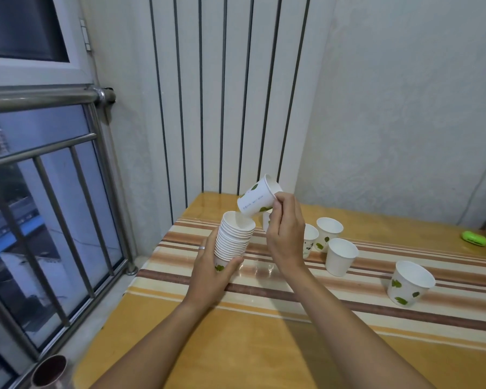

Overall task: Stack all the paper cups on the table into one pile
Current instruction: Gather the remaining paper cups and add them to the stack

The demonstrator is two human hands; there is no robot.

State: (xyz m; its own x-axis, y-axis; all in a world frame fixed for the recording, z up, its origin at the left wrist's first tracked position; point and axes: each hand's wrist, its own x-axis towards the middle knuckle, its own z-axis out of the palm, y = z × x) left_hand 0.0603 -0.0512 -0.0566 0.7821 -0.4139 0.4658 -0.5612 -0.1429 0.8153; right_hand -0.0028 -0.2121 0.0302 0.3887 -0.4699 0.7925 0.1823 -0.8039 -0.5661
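My left hand (212,272) grips a tall stack of white paper cups (235,237) with green leaf prints, held slightly tilted above the table. My right hand (285,234) pinches the rim of a single paper cup (257,196), tilted with its base pointing down-left just over the stack's open top. Several loose cups stand upright on the table: one at the far right (410,283), one in the middle (340,256), one behind it (328,233), one partly hidden by my right hand (310,240). Another cup (266,220) peeks out behind my right fingers.
The table (264,346) has a yellow and brown striped cloth. A green object (474,238) lies at the far right edge. A radiator (222,94) covers the wall behind. A metal window railing (54,178) runs along the left, with a dark round container (49,372) at bottom left.
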